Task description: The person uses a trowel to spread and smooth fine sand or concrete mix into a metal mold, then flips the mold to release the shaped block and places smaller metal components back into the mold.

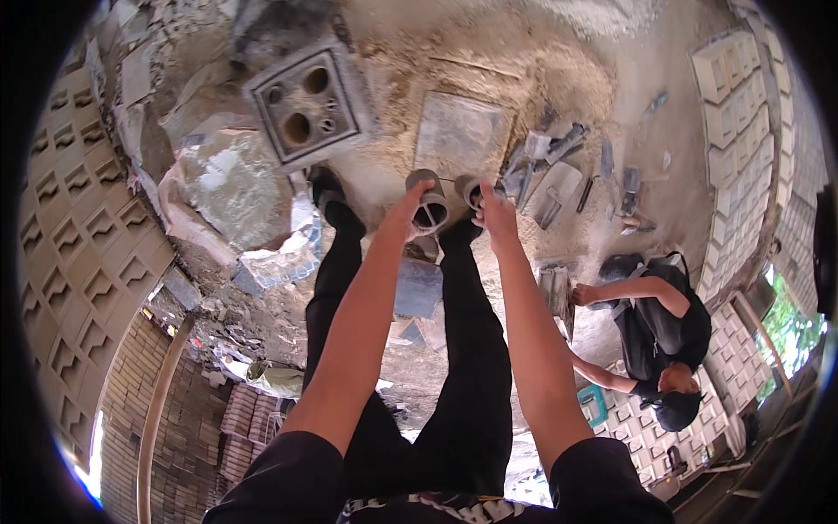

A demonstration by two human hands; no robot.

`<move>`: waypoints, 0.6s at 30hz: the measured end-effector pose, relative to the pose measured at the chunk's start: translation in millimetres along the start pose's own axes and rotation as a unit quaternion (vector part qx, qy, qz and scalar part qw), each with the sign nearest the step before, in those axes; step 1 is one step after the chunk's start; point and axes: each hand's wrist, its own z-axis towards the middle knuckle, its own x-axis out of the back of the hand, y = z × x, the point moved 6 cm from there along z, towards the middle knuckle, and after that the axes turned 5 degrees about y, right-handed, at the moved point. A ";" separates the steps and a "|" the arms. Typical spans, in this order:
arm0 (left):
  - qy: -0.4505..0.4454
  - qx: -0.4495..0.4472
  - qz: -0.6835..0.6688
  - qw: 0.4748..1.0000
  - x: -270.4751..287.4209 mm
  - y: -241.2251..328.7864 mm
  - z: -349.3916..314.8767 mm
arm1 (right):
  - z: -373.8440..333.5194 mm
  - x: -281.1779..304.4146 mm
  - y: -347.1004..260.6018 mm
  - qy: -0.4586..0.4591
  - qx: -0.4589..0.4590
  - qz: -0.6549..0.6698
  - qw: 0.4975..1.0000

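My left hand (405, 210) is closed around a hollow grey cylinder (428, 189), whose near end shows a dark opening with a bar across it. My right hand (496, 214) grips a shorter grey cylinder (468, 185), also hollow at the end. Both are held side by side over the ground between my feet, a little apart. Just beyond them lies a square flat grey plate (463, 131) amid pale sandy dust. Ahead to the left stands a square block-like mould (278, 90) with two large round holes and several smaller ones.
An open sack of pale powder (231, 188) sits left of my feet. Metal pieces and tools (559, 188) lie at right. A crouching person (663, 323) works there. Patterned blocks are stacked along the left (78, 201) and right (738, 131). A wooden pole (161, 393) leans lower left.
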 end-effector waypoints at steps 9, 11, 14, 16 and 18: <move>0.023 0.004 0.148 0.989 -73.9 7.0 117.4 | 144.0 8.0 39.6 0.054 0.107 -0.058 0.991; 0.045 -0.006 0.158 0.986 -75.8 8.2 127.0 | 154.9 15.6 41.2 0.052 0.095 -0.100 0.989; -0.016 -0.001 0.143 0.990 -73.3 11.4 122.4 | 139.2 8.9 34.9 0.026 0.112 -0.070 0.991; -0.014 -0.033 0.134 0.990 -78.7 10.6 125.1 | 135.9 14.3 28.5 0.097 0.196 -0.121 0.968; 0.010 -0.076 0.187 0.979 -61.9 14.2 115.4 | 97.9 9.7 13.4 0.188 0.254 -0.202 0.927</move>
